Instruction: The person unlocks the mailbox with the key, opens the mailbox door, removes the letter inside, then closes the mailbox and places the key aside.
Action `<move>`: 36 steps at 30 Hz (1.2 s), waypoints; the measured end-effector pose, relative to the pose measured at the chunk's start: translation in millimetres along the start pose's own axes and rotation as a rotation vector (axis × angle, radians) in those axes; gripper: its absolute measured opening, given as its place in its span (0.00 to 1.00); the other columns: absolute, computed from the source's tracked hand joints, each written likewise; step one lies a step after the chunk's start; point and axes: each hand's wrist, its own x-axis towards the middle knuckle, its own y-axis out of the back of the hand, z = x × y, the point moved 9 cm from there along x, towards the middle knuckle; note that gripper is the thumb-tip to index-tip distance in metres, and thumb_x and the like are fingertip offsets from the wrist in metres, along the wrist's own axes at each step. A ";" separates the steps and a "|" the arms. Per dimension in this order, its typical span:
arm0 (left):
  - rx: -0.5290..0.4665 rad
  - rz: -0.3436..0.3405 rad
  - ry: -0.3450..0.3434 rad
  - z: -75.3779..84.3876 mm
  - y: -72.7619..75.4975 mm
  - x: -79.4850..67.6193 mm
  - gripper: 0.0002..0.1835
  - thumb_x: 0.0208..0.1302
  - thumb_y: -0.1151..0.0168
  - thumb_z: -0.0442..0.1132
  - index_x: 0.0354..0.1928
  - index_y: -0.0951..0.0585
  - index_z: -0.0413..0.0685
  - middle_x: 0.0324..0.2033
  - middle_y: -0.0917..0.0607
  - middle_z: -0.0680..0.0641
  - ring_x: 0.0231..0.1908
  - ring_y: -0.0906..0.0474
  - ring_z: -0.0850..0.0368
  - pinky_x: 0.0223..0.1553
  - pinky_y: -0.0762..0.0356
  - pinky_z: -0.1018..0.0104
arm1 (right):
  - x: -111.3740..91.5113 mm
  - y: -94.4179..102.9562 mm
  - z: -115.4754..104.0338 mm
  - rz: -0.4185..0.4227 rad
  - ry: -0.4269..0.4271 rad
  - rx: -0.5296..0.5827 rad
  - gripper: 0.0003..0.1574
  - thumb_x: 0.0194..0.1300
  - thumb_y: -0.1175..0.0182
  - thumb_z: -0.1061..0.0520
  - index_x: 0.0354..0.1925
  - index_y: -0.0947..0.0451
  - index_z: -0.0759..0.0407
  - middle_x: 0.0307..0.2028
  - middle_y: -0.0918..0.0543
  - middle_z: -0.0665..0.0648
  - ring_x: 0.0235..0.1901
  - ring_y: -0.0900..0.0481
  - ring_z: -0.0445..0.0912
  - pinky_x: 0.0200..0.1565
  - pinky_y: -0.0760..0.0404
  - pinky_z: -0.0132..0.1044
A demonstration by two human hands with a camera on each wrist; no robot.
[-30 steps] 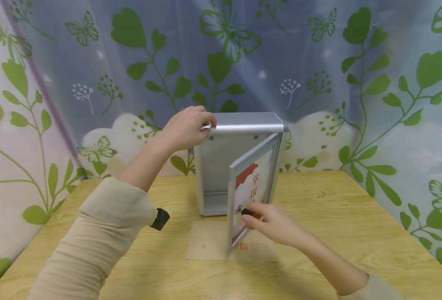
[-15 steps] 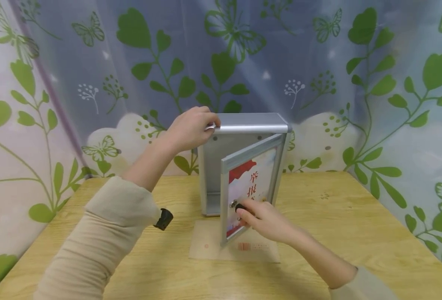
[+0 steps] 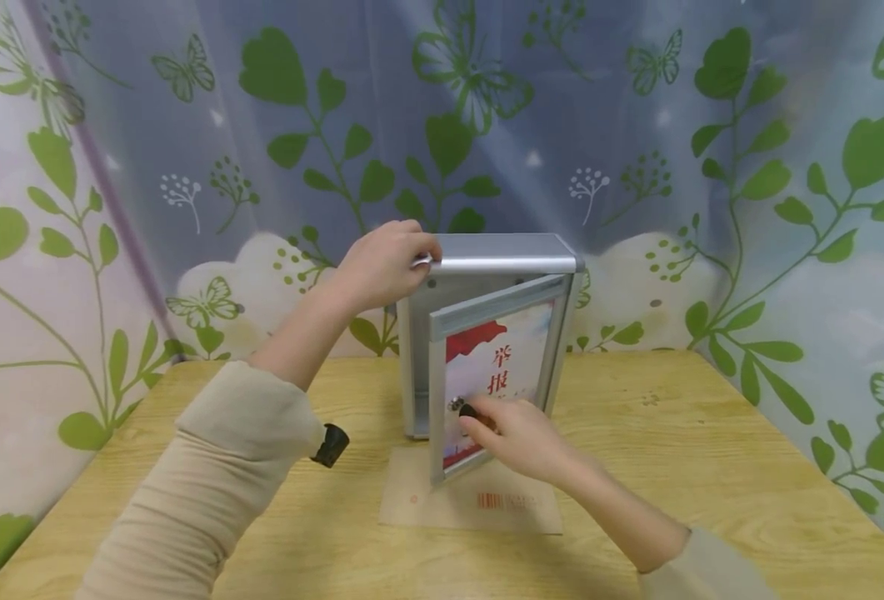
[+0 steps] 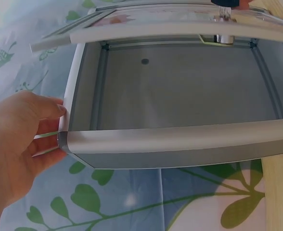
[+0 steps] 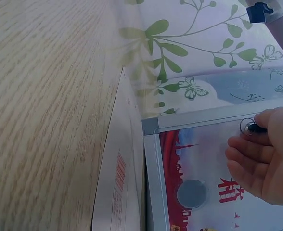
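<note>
A grey metal box (image 3: 501, 247) stands upright on the table, its front door (image 3: 531, 333) hinged at the right and ajar. The door carries a poster with red characters. My left hand (image 3: 385, 265) holds the box by its top left corner; the left wrist view shows the thumb on the front rim and fingers around the side. My right hand (image 3: 520, 437) pinches a black-headed key (image 5: 260, 129) at the door's lock (image 3: 456, 403). From inside, the lock's metal cam (image 4: 223, 39) shows behind the door edge. The box interior (image 4: 189, 86) looks bare apart from a dark round spot.
A brown paper envelope (image 3: 412, 508) with red print lies flat on the wooden table (image 3: 674, 450), in front of the box and partly under the door. Behind stands a curtain (image 3: 606, 108) with green leaves and butterflies. A black strap piece (image 3: 331, 445) shows at the left sleeve.
The door has swung leftward toward the box, so its poster faces me more and the opening is narrower. My right hand moved along with the key; my left hand stays at the corner.
</note>
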 end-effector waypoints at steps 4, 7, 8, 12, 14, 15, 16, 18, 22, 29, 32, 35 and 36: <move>0.004 0.009 0.001 -0.5 0.3 0.5 0.11 0.64 0.48 0.33 0.45 0.18 0.47 0.40 0.22 0.48 0.40 0.28 0.52 0.41 0.28 0.61 | 3.9 1.8 -3.0 0.066 0.006 -0.027 0.15 0.66 0.43 0.53 0.23 0.33 0.51 0.16 0.34 0.43 0.16 0.40 0.35 0.20 0.38 0.28; 0.006 0.010 0.001 0.0 0.5 1.2 0.11 0.64 0.48 0.33 0.44 0.18 0.47 0.40 0.22 0.48 0.39 0.28 0.52 0.40 0.28 0.61 | 6.7 3.7 -5.0 0.125 0.011 -0.017 0.13 0.63 0.40 0.55 0.23 0.31 0.52 0.18 0.30 0.43 0.18 0.36 0.35 0.21 0.34 0.28; 0.008 0.008 0.002 0.3 0.6 1.5 0.11 0.64 0.48 0.33 0.44 0.18 0.47 0.40 0.22 0.48 0.39 0.28 0.52 0.40 0.28 0.61 | 7.8 3.7 -5.2 0.136 0.009 -0.015 0.12 0.63 0.40 0.56 0.24 0.30 0.53 0.18 0.29 0.43 0.18 0.34 0.36 0.21 0.33 0.28; 0.005 -0.002 0.014 0.6 -0.2 1.2 0.11 0.64 0.48 0.34 0.44 0.18 0.47 0.39 0.22 0.48 0.38 0.28 0.52 0.40 0.28 0.61 | 11.0 1.7 -4.5 0.148 -0.015 -0.041 0.11 0.63 0.40 0.55 0.26 0.29 0.54 0.18 0.29 0.44 0.17 0.34 0.36 0.19 0.34 0.28; 0.000 -0.001 0.018 0.7 -0.4 0.8 0.11 0.65 0.48 0.36 0.44 0.18 0.47 0.39 0.22 0.48 0.38 0.28 0.53 0.40 0.28 0.61 | 13.1 1.2 -4.3 0.152 -0.026 -0.066 0.12 0.63 0.40 0.54 0.25 0.30 0.54 0.17 0.30 0.43 0.16 0.36 0.36 0.18 0.37 0.29; -0.002 0.001 0.019 0.8 -0.3 0.6 0.11 0.66 0.48 0.36 0.44 0.19 0.47 0.39 0.22 0.48 0.38 0.28 0.53 0.40 0.28 0.61 | 14.4 1.5 -4.5 0.156 -0.028 -0.076 0.13 0.63 0.40 0.53 0.24 0.30 0.53 0.16 0.31 0.43 0.16 0.37 0.36 0.18 0.38 0.29; -0.004 0.003 0.020 0.8 -0.1 0.5 0.11 0.66 0.49 0.37 0.44 0.19 0.47 0.39 0.22 0.48 0.38 0.28 0.53 0.40 0.28 0.61 | 15.9 1.8 -4.9 0.161 -0.027 -0.086 0.14 0.63 0.40 0.53 0.24 0.31 0.53 0.16 0.32 0.44 0.15 0.38 0.37 0.18 0.39 0.29; -0.005 0.006 0.021 0.7 0.3 0.6 0.11 0.67 0.49 0.39 0.45 0.19 0.47 0.38 0.23 0.48 0.38 0.28 0.53 0.40 0.28 0.62 | 19.4 2.0 -5.5 0.166 -0.028 -0.111 0.16 0.63 0.40 0.52 0.23 0.33 0.53 0.15 0.33 0.44 0.15 0.39 0.37 0.18 0.41 0.29; -0.004 0.003 0.030 -0.8 -0.4 1.0 0.12 0.67 0.49 0.40 0.45 0.19 0.47 0.38 0.23 0.49 0.38 0.29 0.54 0.40 0.28 0.61 | 27.1 -0.2 -4.7 0.156 -0.036 -0.153 0.18 0.63 0.40 0.50 0.21 0.35 0.52 0.14 0.36 0.45 0.14 0.41 0.37 0.17 0.44 0.29; -0.004 -0.008 0.035 -1.8 -3.0 0.7 0.12 0.66 0.47 0.44 0.44 0.19 0.48 0.38 0.23 0.49 0.37 0.29 0.53 0.38 0.28 0.61 | 37.0 -3.7 -2.5 0.161 -0.053 -0.169 0.19 0.64 0.41 0.50 0.20 0.35 0.52 0.14 0.35 0.45 0.13 0.40 0.37 0.15 0.44 0.29; -0.004 -0.014 0.037 -2.2 -3.2 0.0 0.12 0.65 0.44 0.45 0.44 0.19 0.49 0.38 0.24 0.49 0.37 0.30 0.53 0.37 0.29 0.61 | 40.0 -3.8 -2.8 0.172 -0.048 -0.163 0.18 0.64 0.41 0.50 0.21 0.34 0.52 0.14 0.34 0.45 0.13 0.40 0.38 0.15 0.43 0.29; 0.000 -0.012 0.033 -2.3 -2.4 0.0 0.11 0.64 0.43 0.45 0.44 0.19 0.50 0.39 0.24 0.49 0.37 0.30 0.53 0.37 0.29 0.60 | 43.3 -3.4 -2.6 0.185 -0.050 -0.174 0.18 0.64 0.42 0.51 0.20 0.34 0.53 0.13 0.35 0.46 0.13 0.40 0.38 0.15 0.44 0.29; 0.001 -0.010 0.031 -2.3 -2.1 0.2 0.11 0.64 0.43 0.44 0.44 0.19 0.50 0.39 0.24 0.49 0.37 0.30 0.53 0.37 0.29 0.60 | 44.3 -3.3 -2.5 0.190 -0.050 -0.177 0.18 0.64 0.42 0.51 0.20 0.34 0.53 0.13 0.35 0.46 0.13 0.40 0.38 0.15 0.44 0.29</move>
